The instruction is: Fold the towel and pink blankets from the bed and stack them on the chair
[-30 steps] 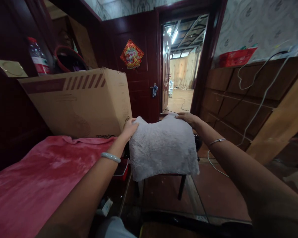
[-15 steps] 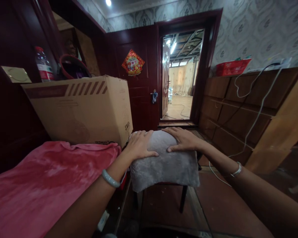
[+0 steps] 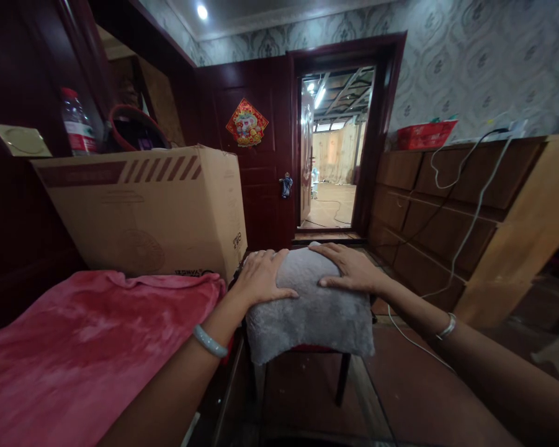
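A grey plush cloth (image 3: 309, 316) lies draped over a dark-legged stool (image 3: 343, 375), its near edge hanging over the front. On the cloth's left side rests my left hand (image 3: 266, 278), palm down, with the thumb stretched inward and the fingers laid flat. My right hand (image 3: 351, 267) lies on the right side of the cloth, thumb and fingers apart. Neither hand grips anything. Between the two thumbs the cloth is bare and slightly rounded. What is under the cloth, apart from a strip of red seat, stays hidden.
To the left, a pink plush blanket (image 3: 97, 347) lies before a large cardboard box (image 3: 139, 211) with a bottle (image 3: 77, 124) above it. Wooden drawers (image 3: 451, 205) stand at the right, trailing white cables (image 3: 469, 230) to the tiled floor (image 3: 423, 385). A doorway opens ahead.
The view has shifted slightly, so the room sits a little lower and further left. Both hands stay on the grey cloth in nearly the same places.
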Demonstrator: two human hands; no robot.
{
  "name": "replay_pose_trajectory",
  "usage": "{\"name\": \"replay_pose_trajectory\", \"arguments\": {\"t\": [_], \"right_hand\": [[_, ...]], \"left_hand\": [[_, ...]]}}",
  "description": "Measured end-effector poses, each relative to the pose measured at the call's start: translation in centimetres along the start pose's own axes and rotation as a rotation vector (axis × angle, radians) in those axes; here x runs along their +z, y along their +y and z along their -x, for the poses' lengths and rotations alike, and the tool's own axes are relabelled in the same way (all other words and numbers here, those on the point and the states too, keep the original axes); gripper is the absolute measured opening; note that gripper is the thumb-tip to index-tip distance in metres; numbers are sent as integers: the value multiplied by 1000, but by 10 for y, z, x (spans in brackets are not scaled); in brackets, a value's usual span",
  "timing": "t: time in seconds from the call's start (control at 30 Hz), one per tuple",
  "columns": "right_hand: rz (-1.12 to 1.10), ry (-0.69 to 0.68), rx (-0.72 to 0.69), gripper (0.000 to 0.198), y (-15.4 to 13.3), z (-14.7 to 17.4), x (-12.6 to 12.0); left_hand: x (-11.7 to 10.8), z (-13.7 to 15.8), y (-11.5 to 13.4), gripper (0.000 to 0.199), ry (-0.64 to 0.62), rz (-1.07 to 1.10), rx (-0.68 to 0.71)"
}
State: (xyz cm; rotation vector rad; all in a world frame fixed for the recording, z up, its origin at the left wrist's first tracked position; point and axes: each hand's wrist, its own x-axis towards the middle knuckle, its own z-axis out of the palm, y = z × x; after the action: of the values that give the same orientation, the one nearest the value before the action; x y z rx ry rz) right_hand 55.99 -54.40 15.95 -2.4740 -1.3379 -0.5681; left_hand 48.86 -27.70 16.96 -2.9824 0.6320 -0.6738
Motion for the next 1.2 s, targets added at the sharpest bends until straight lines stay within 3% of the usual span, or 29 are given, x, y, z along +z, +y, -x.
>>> {"name": "replay_pose_trajectory", "arguments": {"t": [0.37, 0.7, 0.77, 0.9, 1.03, 1.2], "right_hand": [[56, 228, 130, 71, 8, 15, 21], [231, 229, 45, 75, -18, 0, -10], [262, 229, 54, 77, -23, -5, -8], [244, 103, 131, 72, -21, -9, 10], [234, 103, 127, 71, -19, -7, 15], [233, 97, 131, 70, -21, -6, 12]], "left_hand": [[3, -2, 1, 110, 23, 22, 46], [4, -2, 0, 107, 37, -11, 88], [4, -3, 0, 106, 42, -14, 82], [8, -5, -3, 107, 49, 12, 61], [11, -2, -9, 102, 89, 80, 110], [12, 35, -29, 82, 88, 81, 86]]}}
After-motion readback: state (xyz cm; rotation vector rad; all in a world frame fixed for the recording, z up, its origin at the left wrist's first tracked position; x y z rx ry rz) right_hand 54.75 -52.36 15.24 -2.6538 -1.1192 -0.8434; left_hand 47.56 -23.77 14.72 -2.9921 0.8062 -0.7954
